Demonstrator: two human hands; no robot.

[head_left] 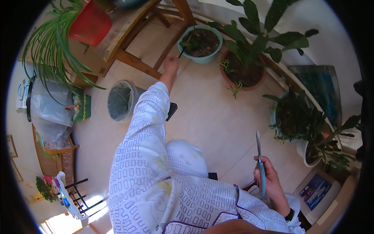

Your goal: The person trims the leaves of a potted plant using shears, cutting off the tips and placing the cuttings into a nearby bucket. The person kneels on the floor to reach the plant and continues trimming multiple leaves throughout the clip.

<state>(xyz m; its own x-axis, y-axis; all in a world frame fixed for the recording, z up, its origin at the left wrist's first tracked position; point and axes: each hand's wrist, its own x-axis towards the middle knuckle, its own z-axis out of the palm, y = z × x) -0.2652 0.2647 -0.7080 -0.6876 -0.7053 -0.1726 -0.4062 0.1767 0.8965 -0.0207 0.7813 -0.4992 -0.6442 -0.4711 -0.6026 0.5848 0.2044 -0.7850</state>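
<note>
My right hand (270, 178) grips scissors (261, 175) with blue-grey handles. Their slim metal blades look closed and point away from me, over the tiled floor. My left hand (171, 65) is stretched far forward, fingers curled, beside a light blue pot (204, 60). Dark soil (203, 45) fills that pot, and a small leafy plant (190, 46) grows at its left side. A thin stalk or stick (181, 53), dark at its lower end, slants over the rim and reaches my left fingertips. Whether the fingers hold it is not clear.
Right of the blue pot stands a terracotta pot (251, 83) with a cactus (258, 44); more potted plants (292, 114) line the wall. A plastic-lined bin (121, 101) sits left of my forearm. A wooden table (131, 60) carries a red pot (92, 25).
</note>
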